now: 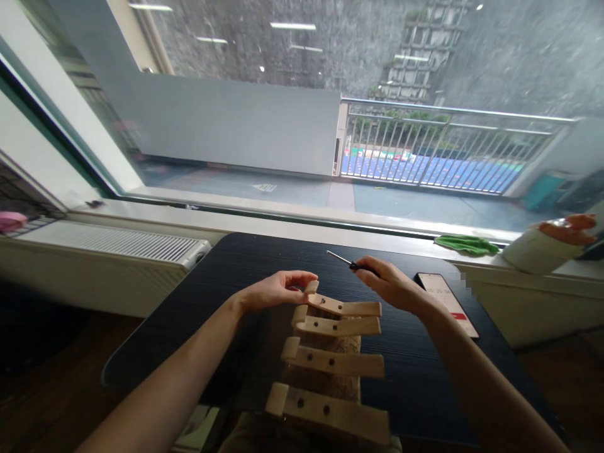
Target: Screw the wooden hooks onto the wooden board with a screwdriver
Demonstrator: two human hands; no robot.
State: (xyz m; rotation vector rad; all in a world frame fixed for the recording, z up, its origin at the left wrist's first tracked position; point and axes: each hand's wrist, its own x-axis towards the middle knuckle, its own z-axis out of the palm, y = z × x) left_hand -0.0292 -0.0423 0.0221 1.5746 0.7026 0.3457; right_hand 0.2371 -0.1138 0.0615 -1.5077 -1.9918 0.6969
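My right hand (384, 282) is closed around the black handle of a screwdriver (340, 257). Its bare metal shaft points to the left, above the black table and apart from the wood. My left hand (282, 290) pinches the upturned end of the farthest wooden hook (352, 307) between thumb and fingers. Several such pale wooden hooks lie crosswise in a row on a rough brown board (346, 344), each with two dark spots like screws or screw holes. On the farthest one, a small screw (323, 301) seems to stick up. The board's near end is hidden under the nearest hook (330, 412).
The black table (189, 343) stands against a window sill and a white radiator (123, 242). A phone (448, 305) with a lit screen lies at the right. On the sill are a green cloth (466, 245) and a white pot (540, 248).
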